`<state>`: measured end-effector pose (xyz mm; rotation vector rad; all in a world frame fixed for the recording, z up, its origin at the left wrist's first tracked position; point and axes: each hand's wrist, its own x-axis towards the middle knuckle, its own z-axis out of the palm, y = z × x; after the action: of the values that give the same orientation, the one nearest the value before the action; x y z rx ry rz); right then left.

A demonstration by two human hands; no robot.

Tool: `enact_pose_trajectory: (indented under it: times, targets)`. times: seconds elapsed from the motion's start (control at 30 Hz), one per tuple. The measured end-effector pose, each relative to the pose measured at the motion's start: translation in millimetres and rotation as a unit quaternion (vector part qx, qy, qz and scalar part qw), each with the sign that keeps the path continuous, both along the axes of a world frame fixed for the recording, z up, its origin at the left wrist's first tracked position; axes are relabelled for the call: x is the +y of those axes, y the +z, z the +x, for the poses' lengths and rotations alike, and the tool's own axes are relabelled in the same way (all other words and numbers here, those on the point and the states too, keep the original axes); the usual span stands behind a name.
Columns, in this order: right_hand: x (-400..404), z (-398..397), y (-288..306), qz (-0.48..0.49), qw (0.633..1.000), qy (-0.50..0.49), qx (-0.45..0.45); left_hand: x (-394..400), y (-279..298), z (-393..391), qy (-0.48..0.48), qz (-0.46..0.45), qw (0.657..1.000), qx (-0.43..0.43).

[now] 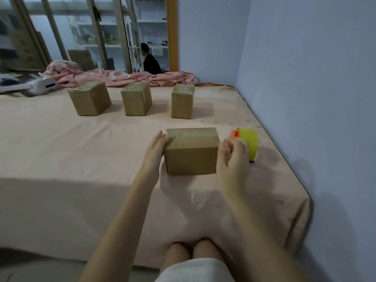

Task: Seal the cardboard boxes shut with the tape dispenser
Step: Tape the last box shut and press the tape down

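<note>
Pale blue walls close in the right side of the room, and before us spreads a bed (pixel 81 151) under a peach sheet. On it, near us, sits the cardboard box (pixel 191 151) we are working on, flaps down. Our left hand (pixel 155 149) lies flat against its left side, fingers straight and together, their tips at the top edge. Our right hand (pixel 234 153) is at the box's right side, fingers curled; it covers much of the yellow tape dispenser (pixel 249 142) just beside the box, and we cannot tell whether the fingers grip it or only rest before it. An orange part shows at the dispenser's far end.

Farther back stand three more boxes (pixel 136 100) in a row, well apart. Behind them lies a crumpled pink blanket (pixel 114 77).
</note>
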<state>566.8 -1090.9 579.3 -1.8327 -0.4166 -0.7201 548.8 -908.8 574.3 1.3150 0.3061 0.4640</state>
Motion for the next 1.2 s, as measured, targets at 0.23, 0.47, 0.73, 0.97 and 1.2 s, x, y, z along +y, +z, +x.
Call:
enact_pose_trajectory:
  times: [0.23, 0.47, 0.73, 0.97, 1.2]
  targets:
    - [14, -32, -21, -0.15, 0.989, 0.011, -0.008, -15, 5, -7, -0.005, 0.02, 1.0, -0.016]
    - [9, 5, -14, -0.11, 0.984, 0.091, 0.109, -46, -1, -11, -0.001, 0.075, 0.995, -0.059]
    - [-18, 39, -9, -0.075, 0.978, 0.151, 0.123, -78, -11, 9, 0.066, 0.222, 0.972, -0.043]
    - [-23, 37, -16, -0.1, 0.988, 0.093, 0.075, -89, -17, 12, 0.098, 0.269, 0.957, -0.039]
    - [-23, 31, -12, -0.155, 0.984, 0.069, 0.055, -89, -17, 8, 0.094, 0.275, 0.956, -0.042]
